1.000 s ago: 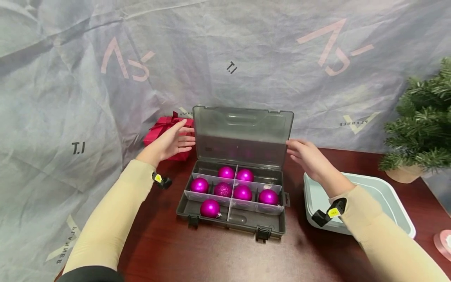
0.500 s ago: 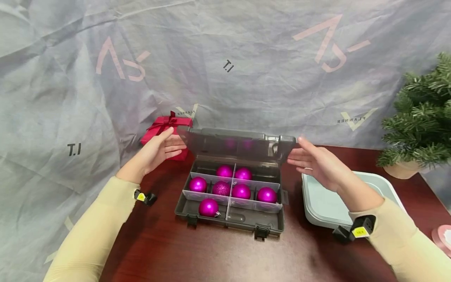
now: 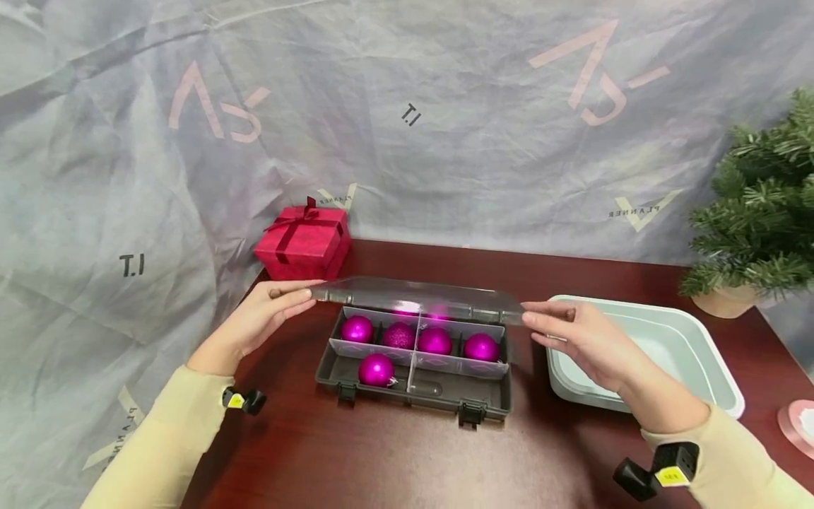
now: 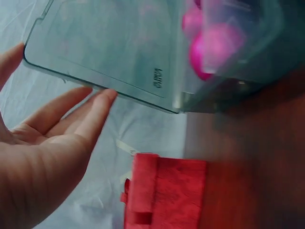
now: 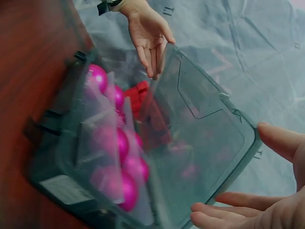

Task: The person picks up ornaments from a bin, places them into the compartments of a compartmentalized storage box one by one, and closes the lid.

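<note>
A grey plastic compartment box (image 3: 381, 396) stands in the middle of the table, its see-through lid (image 3: 407, 291) tilted part-way over the back. Glossy magenta Christmas baubles (image 3: 376, 370) lie in its sections, one of them glittery. At the lid's left front corner, my left hand (image 3: 270, 311) holds the edge between thumb and fingers. My right hand (image 3: 585, 336) holds the opposite corner the same way. In the left wrist view, the fingertips (image 4: 108, 94) meet the lid's side edge. The lid partly covers the back row of baubles.
A red gift box (image 3: 302, 244) with a dark ribbon sits behind on the left. On the right are a pale blue-green tray (image 3: 706, 367), a potted artificial fir (image 3: 763, 212) and a pink ribbon roll (image 3: 795, 428). Grey cloth (image 3: 470, 177) hangs behind the table.
The lid has swung forward and down from nearly upright. Both hands have come down with it, their fingers going from outstretched beside it to holding its corners.
</note>
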Demonstrator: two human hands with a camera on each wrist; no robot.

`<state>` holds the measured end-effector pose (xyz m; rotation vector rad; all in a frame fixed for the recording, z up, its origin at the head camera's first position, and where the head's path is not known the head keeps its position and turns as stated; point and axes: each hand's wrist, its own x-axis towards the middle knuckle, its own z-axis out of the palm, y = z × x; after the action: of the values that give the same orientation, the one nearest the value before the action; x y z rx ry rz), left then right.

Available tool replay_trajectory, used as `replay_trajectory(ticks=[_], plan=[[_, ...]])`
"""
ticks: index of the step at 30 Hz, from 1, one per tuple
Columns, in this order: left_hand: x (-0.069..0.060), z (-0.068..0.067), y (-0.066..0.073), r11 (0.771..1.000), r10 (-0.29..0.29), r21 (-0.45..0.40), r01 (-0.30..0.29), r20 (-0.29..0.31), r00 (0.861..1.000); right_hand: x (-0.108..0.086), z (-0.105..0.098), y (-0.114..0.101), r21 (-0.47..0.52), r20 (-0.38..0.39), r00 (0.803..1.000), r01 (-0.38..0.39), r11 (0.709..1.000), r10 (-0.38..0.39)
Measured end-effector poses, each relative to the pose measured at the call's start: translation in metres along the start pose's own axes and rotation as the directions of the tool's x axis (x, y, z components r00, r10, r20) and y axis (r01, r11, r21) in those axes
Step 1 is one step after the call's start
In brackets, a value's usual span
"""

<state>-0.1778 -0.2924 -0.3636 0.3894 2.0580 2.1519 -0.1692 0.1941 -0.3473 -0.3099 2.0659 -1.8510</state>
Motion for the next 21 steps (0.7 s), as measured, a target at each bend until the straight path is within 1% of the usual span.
replay_trajectory(ticks=[2,5,7,11,16,19,21], plan=[[-0.008,0.0,-0.008,0.999,0.01,0.051,-0.01,-0.003,1.0,-0.006,0.004,0.006,-0.049,-0.027,1.0,-0.002,0.999,0.001],[-0.02,0.0,-0.02,0.991,0.006,0.134,-0.006,-0.004,1.0,-0.015,0.011,0.015,-0.122,-0.062,0.998,-0.015,0.992,0.008],[-0.027,0.001,-0.028,0.987,0.004,0.162,-0.004,-0.002,1.0,-0.02,0.015,0.02,-0.168,-0.081,0.997,-0.023,0.986,0.009],[-0.038,0.002,-0.043,0.984,0.001,0.178,0.0,-0.005,1.0,-0.027,0.023,0.032,-0.203,-0.083,0.997,-0.013,0.979,-0.004],[-0.051,0.004,-0.06,0.976,0.027,0.215,-0.029,0.012,1.0,-0.033,0.033,0.048,-0.27,-0.073,0.997,0.016,0.963,-0.038],[-0.057,0.005,-0.07,0.975,0.029,0.219,-0.034,0.023,0.999,-0.036,0.039,0.058,-0.336,-0.075,0.995,0.04,0.941,-0.069],[-0.06,0.007,-0.075,0.975,0.017,0.223,-0.02,0.016,1.0,-0.037,0.043,0.064,-0.384,-0.078,0.993,0.054,0.922,-0.091]])
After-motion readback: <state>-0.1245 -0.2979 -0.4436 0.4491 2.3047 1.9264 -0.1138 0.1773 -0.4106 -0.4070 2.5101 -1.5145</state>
